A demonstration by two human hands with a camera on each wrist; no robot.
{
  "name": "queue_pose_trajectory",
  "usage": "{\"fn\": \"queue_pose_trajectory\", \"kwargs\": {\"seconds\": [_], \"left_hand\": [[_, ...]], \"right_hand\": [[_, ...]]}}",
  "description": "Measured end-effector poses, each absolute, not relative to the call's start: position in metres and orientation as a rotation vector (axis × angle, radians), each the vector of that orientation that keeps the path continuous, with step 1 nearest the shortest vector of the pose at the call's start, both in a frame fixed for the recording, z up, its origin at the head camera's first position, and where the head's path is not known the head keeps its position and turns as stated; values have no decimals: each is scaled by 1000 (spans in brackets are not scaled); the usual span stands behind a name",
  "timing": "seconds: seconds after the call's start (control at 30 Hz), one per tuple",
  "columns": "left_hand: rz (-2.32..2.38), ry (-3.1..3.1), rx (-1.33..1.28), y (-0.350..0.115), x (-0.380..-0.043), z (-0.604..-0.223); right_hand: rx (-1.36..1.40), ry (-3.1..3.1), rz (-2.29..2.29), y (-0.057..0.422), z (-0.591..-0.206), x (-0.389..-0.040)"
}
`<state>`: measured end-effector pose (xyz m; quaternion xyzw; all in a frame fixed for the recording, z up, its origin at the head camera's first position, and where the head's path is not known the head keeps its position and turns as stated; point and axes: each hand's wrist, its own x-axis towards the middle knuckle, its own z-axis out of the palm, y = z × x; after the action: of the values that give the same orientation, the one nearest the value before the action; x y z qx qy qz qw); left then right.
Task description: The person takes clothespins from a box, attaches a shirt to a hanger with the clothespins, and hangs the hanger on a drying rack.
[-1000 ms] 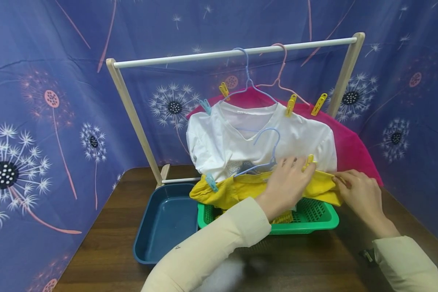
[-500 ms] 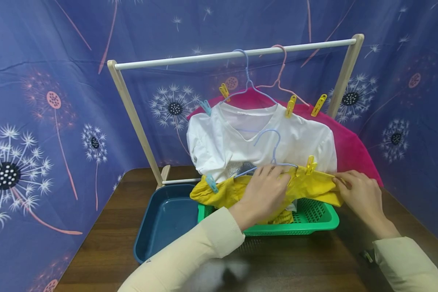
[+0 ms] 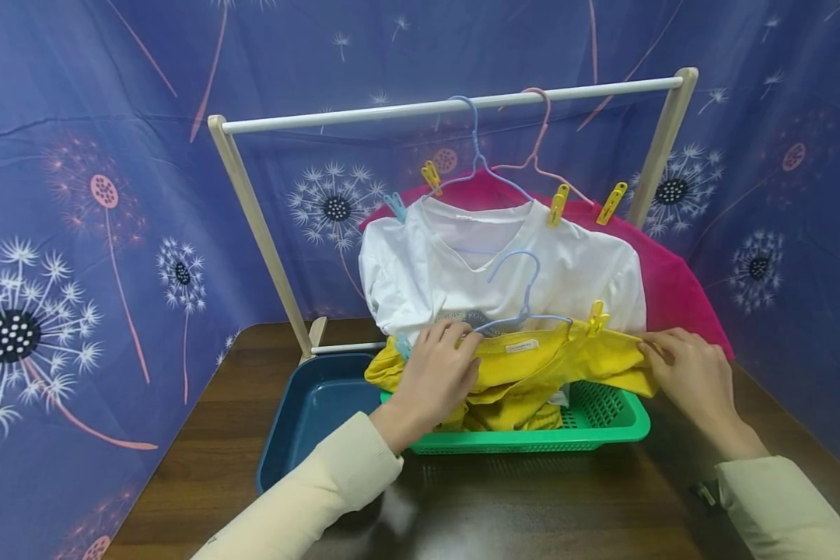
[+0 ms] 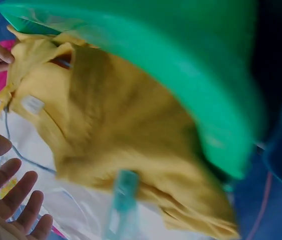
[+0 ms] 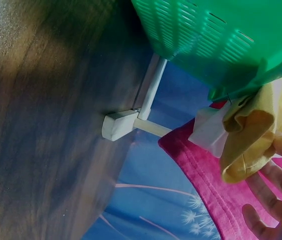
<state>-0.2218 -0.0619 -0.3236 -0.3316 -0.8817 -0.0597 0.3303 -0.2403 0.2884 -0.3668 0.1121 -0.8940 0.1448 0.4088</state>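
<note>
A yellow shirt (image 3: 511, 369) with a white neck label lies draped over the green basket (image 3: 518, 445). A light blue hanger (image 3: 529, 295) sits in its neckline, hook up. On its right shoulder is a yellow clothespin (image 3: 596, 319); on the left, a light blue clothespin (image 4: 123, 195), partly hidden by a hand in the head view. My right hand (image 3: 696, 381) pinches the shirt's right sleeve end between thumb and fingers. My left hand (image 3: 434, 377) hovers at the shirt's left part; the left wrist view shows its fingers (image 4: 15, 195) spread, holding nothing.
Behind, a white shirt (image 3: 581, 264) and a magenta garment (image 3: 679, 288) hang from a rack bar (image 3: 364, 113) on hangers, with several clothespins. A dark blue tray (image 3: 315, 412) stands left of the basket on the wooden table (image 3: 196, 467).
My left hand has moved left along the yellow shirt, away from the yellow clothespin, past the hanger and towards the light blue clothespin. My right hand keeps its grip on the sleeve.
</note>
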Motion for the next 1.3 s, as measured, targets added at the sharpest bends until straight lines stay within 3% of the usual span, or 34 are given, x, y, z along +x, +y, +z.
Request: {"fn": "queue_pose_trajectory", "kwargs": {"seconds": [0.63, 1.3], "left_hand": [[-244, -2399, -583, -144, -225, -345], [-268, -2419, -630, -151, -228, -375]], "right_hand": [[297, -2251, 369, 289, -366, -240], [285, -2251, 362, 290, -367, -239]]}}
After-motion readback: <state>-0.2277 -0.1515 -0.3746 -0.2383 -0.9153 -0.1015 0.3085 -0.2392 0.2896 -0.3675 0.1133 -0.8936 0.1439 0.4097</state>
